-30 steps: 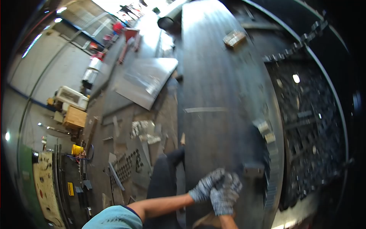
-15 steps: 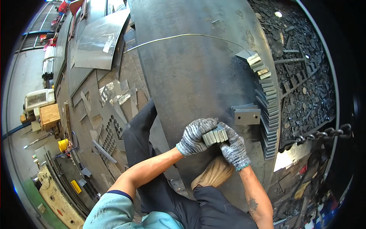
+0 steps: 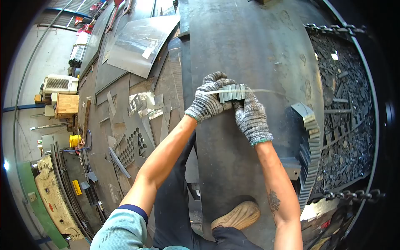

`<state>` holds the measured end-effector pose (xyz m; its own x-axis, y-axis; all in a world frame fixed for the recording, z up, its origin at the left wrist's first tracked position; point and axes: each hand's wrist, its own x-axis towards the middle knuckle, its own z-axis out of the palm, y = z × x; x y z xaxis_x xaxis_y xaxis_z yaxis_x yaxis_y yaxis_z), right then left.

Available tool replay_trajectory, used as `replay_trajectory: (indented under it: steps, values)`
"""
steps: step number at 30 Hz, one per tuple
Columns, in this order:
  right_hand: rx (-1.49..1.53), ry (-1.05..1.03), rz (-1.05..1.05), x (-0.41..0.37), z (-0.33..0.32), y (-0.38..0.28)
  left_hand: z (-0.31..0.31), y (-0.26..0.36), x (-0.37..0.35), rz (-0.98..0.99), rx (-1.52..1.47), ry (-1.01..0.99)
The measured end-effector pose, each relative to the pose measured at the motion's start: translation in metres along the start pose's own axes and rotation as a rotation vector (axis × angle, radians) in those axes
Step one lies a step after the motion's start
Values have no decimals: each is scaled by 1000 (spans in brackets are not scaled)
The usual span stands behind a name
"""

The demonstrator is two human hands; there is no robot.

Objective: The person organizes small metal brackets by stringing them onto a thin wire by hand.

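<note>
My left hand (image 3: 209, 99), in a grey striped knit glove, grips the left end of a short stack of small metal plates (image 3: 232, 93). My right hand (image 3: 252, 118), gloved alike, closes on the stack's right end. Both hands hold it above a large steel sheet (image 3: 246, 50). A thin pale wire (image 3: 266, 90) crosses the view at the height of the stack and passes in front of my left glove. Along the sheet's right edge stands a curved row of similar metal plates (image 3: 307, 156). Beside it, a plate with a hole (image 3: 293, 171) is partly hidden by my right forearm.
Dark scrap (image 3: 343, 96) fills the area right of the sheet, with chains (image 3: 337, 29) at its ends. My shoe (image 3: 237, 214) rests on the sheet. Leftward lie a shiny sheet (image 3: 143, 41), perforated offcuts (image 3: 135, 143) and a yellow spool (image 3: 75, 141).
Both hands have carried the stack forward, away from my body. The view has shifted, so the bench sheet and plate row sit farther right and lower. My forearm now covers part of the small plate pile.
</note>
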<state>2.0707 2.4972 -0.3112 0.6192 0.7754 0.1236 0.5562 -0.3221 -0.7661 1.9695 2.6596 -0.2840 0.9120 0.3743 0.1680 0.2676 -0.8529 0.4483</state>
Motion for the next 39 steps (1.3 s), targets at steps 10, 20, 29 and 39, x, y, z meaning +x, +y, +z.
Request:
replay_trajectory:
  steps: [10,20,29,39]
  values:
    - [9,-253,-22,14,-14,0,-1,22,-24,-119,-163,179]
    - [149,-470,-53,17,-116,-25,-8,32,-1,-120,-125,121]
    - [195,-174,-589,49,-142,-71,0,13,-9,161,443,93]
    - [0,-342,-184,101,-119,-1,0,32,-5,-210,-155,238]
